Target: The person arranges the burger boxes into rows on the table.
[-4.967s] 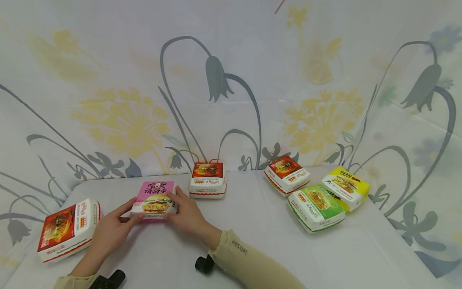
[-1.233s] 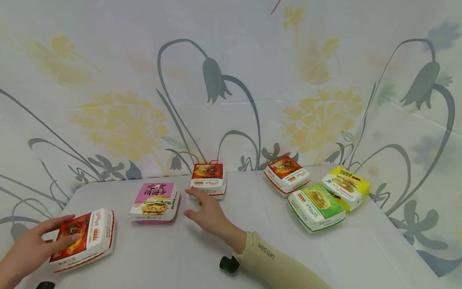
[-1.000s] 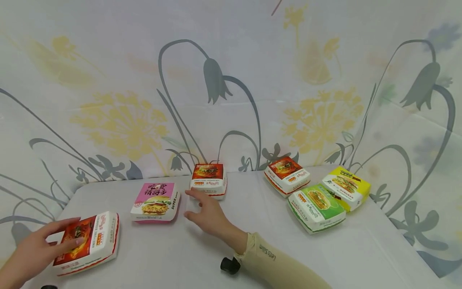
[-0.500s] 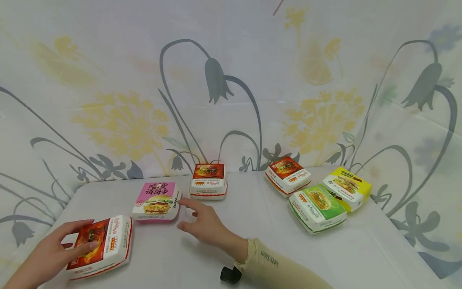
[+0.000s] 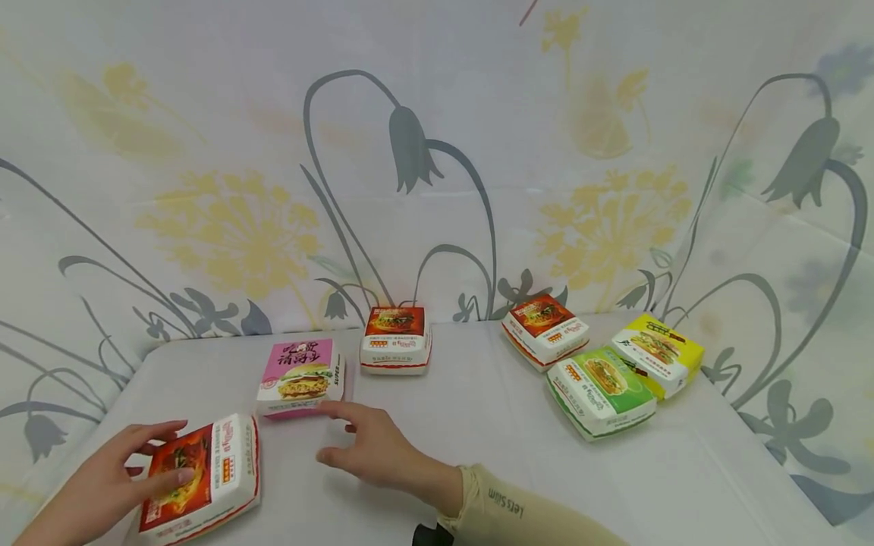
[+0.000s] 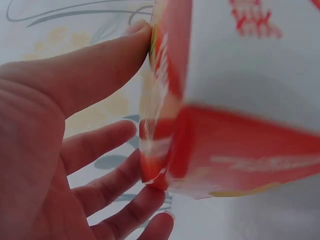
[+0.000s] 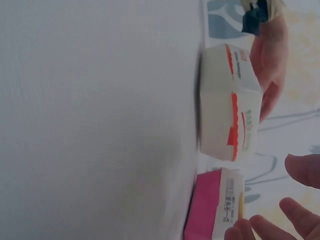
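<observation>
Head view: near red burger box point(image 5: 205, 489) sits between thumb and fingers of the left hand point(image 5: 109, 478), gripped at one end, apparently for steadiness. Pink box point(image 5: 298, 377) lies just beyond the parted, empty fingers of the right hand point(image 5: 382, 449), contact unclear.

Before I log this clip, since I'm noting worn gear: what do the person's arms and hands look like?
The right sleeve is beige with dark lettering, apparently "Let's Slim"; a black piece shows beside its cuff. The right wrist view shows a beige left cuff with a dark piece. The right hand and left hand wear no gloves.
</observation>
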`<state>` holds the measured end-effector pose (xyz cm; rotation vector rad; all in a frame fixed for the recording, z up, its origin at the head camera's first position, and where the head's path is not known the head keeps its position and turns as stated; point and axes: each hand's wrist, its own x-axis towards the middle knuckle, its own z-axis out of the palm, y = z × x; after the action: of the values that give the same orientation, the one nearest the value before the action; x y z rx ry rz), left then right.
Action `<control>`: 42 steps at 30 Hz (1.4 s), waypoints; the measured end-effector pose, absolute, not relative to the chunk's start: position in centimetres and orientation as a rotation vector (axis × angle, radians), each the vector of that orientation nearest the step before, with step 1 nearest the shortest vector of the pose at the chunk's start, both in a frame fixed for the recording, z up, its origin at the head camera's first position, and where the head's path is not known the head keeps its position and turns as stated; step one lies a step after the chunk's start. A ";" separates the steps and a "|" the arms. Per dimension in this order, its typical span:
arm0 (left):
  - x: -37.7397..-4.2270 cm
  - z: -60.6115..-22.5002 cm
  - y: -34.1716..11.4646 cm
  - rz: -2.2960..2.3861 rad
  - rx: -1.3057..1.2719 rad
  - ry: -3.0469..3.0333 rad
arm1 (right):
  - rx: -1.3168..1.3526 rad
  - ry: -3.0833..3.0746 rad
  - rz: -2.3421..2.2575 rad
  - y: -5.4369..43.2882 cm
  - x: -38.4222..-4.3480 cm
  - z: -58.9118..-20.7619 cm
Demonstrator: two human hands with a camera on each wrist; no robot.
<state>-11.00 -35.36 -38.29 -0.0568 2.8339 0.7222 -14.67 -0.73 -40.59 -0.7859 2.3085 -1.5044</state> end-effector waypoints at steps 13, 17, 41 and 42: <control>-10.4 -38.2 -33.8 0.740 -0.056 2.806 | -0.900 2.144 -1.397 -1.7 -13.3 -41.2; -10.2 -38.2 -33.3 0.757 -0.042 2.805 | -0.938 2.119 -1.368 -1.8 -12.9 -41.4; -10.4 -38.1 -32.0 0.800 0.037 2.753 | -0.995 2.151 -1.352 -1.9 -12.6 -41.6; -10.4 -38.1 -32.0 0.802 0.035 2.756 | -0.990 2.159 -1.340 -1.9 -12.5 -41.6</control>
<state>-10.38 -32.00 -38.12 0.0349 2.7560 0.8021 -12.46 -1.89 -41.58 -0.9904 2.1590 -1.3395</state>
